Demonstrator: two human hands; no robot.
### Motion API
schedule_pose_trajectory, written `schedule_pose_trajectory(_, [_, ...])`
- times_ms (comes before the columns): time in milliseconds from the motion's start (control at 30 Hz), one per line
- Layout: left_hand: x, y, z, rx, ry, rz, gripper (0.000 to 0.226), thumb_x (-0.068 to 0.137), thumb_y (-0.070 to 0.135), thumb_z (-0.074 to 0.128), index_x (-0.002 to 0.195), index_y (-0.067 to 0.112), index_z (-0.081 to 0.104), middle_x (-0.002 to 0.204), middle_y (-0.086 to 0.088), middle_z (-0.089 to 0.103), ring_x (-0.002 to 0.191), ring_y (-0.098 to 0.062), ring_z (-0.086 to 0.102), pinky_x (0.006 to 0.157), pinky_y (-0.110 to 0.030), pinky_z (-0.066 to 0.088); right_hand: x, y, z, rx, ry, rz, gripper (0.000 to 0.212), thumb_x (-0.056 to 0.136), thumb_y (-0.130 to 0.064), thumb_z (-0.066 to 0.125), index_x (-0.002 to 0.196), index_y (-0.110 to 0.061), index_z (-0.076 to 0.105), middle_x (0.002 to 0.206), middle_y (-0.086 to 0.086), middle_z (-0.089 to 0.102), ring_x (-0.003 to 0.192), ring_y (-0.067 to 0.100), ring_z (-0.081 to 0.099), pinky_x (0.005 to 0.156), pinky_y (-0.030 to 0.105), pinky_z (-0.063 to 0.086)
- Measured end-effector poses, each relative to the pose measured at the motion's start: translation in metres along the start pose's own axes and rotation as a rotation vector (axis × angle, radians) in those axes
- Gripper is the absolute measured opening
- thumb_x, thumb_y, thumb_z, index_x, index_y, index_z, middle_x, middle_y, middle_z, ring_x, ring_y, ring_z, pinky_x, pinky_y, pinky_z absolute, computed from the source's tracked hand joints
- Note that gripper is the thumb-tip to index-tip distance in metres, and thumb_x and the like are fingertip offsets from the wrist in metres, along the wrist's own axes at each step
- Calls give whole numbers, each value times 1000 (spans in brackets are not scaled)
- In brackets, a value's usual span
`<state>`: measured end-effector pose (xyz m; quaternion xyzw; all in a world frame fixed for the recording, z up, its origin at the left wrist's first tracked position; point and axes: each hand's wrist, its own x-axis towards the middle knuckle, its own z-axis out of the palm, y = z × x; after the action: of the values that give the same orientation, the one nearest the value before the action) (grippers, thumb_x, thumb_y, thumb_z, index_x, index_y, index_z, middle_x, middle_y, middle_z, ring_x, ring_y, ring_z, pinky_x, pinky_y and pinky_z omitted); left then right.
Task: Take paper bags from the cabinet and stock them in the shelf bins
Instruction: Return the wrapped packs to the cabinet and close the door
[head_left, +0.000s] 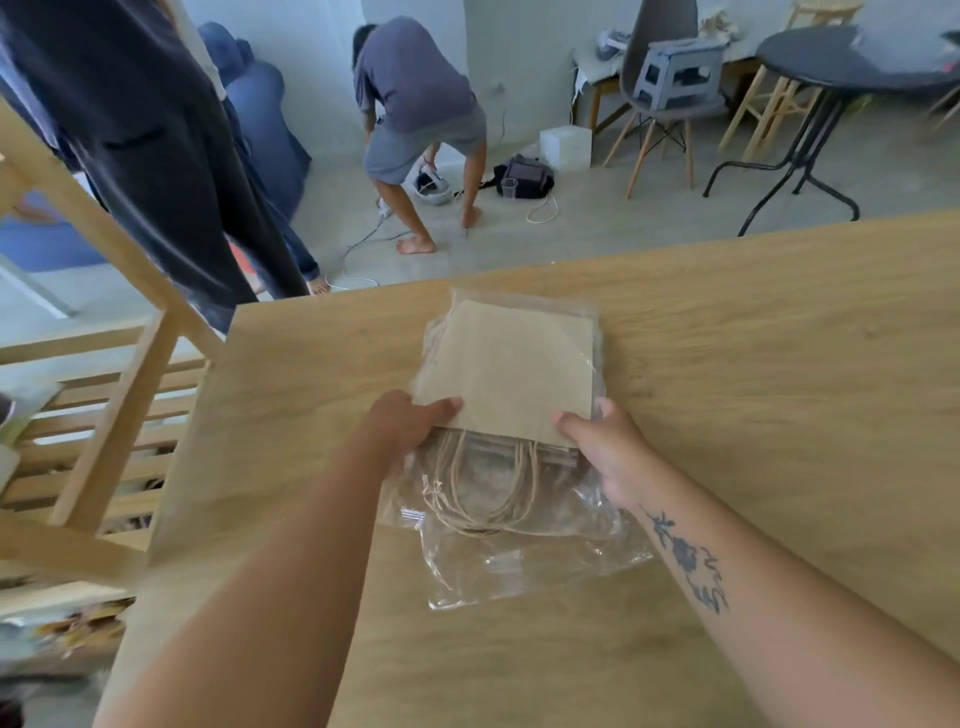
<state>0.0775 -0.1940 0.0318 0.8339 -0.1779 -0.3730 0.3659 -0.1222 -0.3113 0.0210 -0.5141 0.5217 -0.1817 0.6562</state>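
Observation:
A flat stack of brown paper bags (511, 364) with twine handles (483, 488) lies in a clear plastic wrapper (524, 561) on a wooden tabletop (753, 364). My left hand (410, 426) grips the stack's near left corner, thumb on top. At the near right corner my right hand (602, 441) holds the stack the same way. The handles point toward me and stick out into the loose, open end of the wrapper.
A wooden slatted shelf frame (104, 405) stands to the left of the table. Beyond the far edge a person (415, 114) bends over on the floor, and another person in dark clothes (156, 156) stands at the left. Chairs (660, 104) and a round black table (831, 78) are at the back right.

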Motion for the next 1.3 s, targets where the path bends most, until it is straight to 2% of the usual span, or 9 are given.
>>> schedule_pose_trajectory(233, [-91,-83,-27,-144,-43,-64,55,77,43,81,97,-5,64,83,-12,61,67,-23,53,61,-29,39,-100,57,7,40,-88,64,41,86,-16,73,121,-13,52,121,4,65,110,23,62,99,42,48])
schedule_pose_trajectory(367, [-164,-149,-39,-169,-54,-68,50,83,34,78,101,-11,66,80,-15,59,67,-23,52,61,-33,40,-166,102,9,27,-149,122,35,86,-9,72,115,-11,53,110,9,70,100,23,68,82,39,56])
schedule_pose_trajectory(567, [-261,-239,-54,-200,-103,-109,55,67,42,84,83,-7,66,69,-16,62,63,-25,55,64,-35,44,-254,170,17,-2,-193,198,68,82,-12,77,139,-8,41,132,13,61,108,24,65,79,34,56])
schedule_pose_trajectory(733, [-327,-308,-52,-231,-109,-130,46,82,41,78,95,-2,69,80,-11,66,69,-21,55,64,-31,45,-316,223,12,24,-335,273,107,61,-18,91,148,-10,31,143,10,53,127,24,53,111,49,38])
schedule_pose_trajectory(833, [-357,-342,-45,-269,-76,-117,64,76,47,79,102,-9,63,77,-9,64,68,-20,54,62,-31,44,-351,252,10,143,-392,349,104,55,-16,93,141,-12,36,140,14,54,131,29,49,111,56,35])
schedule_pose_trajectory(933, [-381,-369,-37,-282,-86,-128,62,72,48,81,91,-8,61,73,-7,61,65,-20,53,60,-29,43,-378,278,3,172,-426,363,75,76,-2,75,134,-20,31,130,14,58,126,26,50,115,43,30])
schedule_pose_trajectory(1000, [-394,-383,-28,-267,-103,-165,41,81,40,79,77,5,58,63,0,56,57,-15,50,56,-25,41,-388,291,-1,163,-408,387,96,79,-1,73,152,-15,13,141,17,50,134,26,43,117,43,25])
schedule_pose_trajectory(1133, [-405,-400,-2,-283,-72,-251,39,88,24,74,63,13,46,40,12,47,34,-3,42,40,-16,35,-378,319,-9,85,-424,464,100,72,-8,77,151,-10,17,140,15,51,137,29,40,119,50,19])
schedule_pose_trajectory(1300, [-380,-395,23,-370,-7,-325,31,83,27,79,85,-1,66,67,0,64,55,-13,56,54,-21,43,-339,342,-19,36,-434,562,137,56,-26,93,155,-24,-2,161,10,19,149,25,13,120,54,7])
